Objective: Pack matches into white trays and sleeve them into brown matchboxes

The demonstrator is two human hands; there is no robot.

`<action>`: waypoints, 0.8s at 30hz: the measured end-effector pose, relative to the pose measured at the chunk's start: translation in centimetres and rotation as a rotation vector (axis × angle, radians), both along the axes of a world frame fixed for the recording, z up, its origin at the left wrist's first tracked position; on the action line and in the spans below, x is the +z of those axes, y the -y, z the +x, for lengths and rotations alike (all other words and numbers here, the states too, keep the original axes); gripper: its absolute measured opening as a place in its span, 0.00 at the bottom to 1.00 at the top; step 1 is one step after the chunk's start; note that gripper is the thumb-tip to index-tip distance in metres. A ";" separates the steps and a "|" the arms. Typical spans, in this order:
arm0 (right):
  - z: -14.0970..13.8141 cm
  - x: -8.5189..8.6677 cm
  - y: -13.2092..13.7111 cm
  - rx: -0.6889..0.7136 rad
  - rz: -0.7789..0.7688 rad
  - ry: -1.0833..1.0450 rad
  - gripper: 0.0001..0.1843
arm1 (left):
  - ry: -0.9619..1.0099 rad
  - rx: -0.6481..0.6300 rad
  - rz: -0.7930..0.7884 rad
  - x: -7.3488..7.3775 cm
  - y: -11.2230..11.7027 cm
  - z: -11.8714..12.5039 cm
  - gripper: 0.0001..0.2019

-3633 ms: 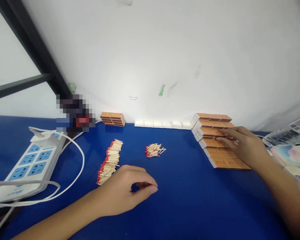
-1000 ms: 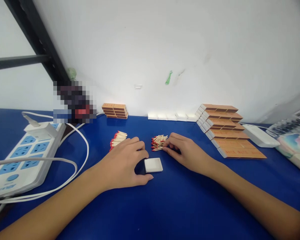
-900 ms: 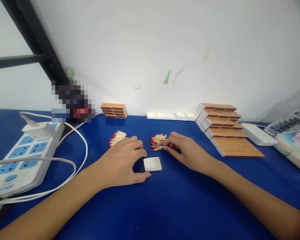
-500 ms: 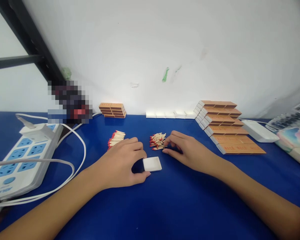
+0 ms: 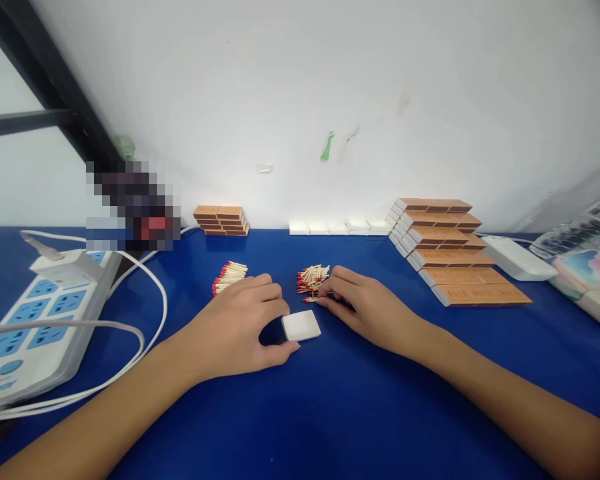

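A small white matchbox tray point(image 5: 301, 325) rests on the blue table, its left end between the thumb and fingers of my left hand point(image 5: 245, 327). Just beyond it is a loose pile of red-tipped matches point(image 5: 312, 277). At the pile's near right edge my right hand point(image 5: 360, 303) has thumb and fingertips closed on a match point(image 5: 309, 300), whose red head points left. Behind my left hand lies a second, neater heap of matches point(image 5: 230, 275), partly hidden by the fingers.
Along the wall stand a small stack of matchboxes point(image 5: 220, 220), a row of white trays point(image 5: 325, 229) and a stepped stack of matchboxes point(image 5: 450, 257). A power strip point(image 5: 50, 313) with looping white cables point(image 5: 163, 293) lies at left. A white device point(image 5: 517, 259) sits at right.
My right hand has moved slightly left and closed its fingertips on a match at the pile's edge. The left hand stays at the tray; the whole view has shifted slightly.
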State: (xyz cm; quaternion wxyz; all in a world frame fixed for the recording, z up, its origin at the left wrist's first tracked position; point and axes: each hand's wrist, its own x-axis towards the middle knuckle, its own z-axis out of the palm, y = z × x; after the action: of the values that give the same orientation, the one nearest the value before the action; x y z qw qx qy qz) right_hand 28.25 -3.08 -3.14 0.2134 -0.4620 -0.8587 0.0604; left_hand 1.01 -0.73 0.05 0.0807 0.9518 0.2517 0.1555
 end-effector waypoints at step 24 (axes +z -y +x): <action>-0.1 1.1 0.6 -0.013 -0.070 0.017 0.07 | -0.031 0.018 -0.010 0.1 -0.3 -0.1 0.14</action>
State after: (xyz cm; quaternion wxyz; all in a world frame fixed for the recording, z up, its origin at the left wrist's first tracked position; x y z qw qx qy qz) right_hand 28.15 -3.65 -2.01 0.1901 -0.4751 -0.8550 0.0850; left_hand 0.91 -0.45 0.13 0.0802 0.9513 0.2625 0.1403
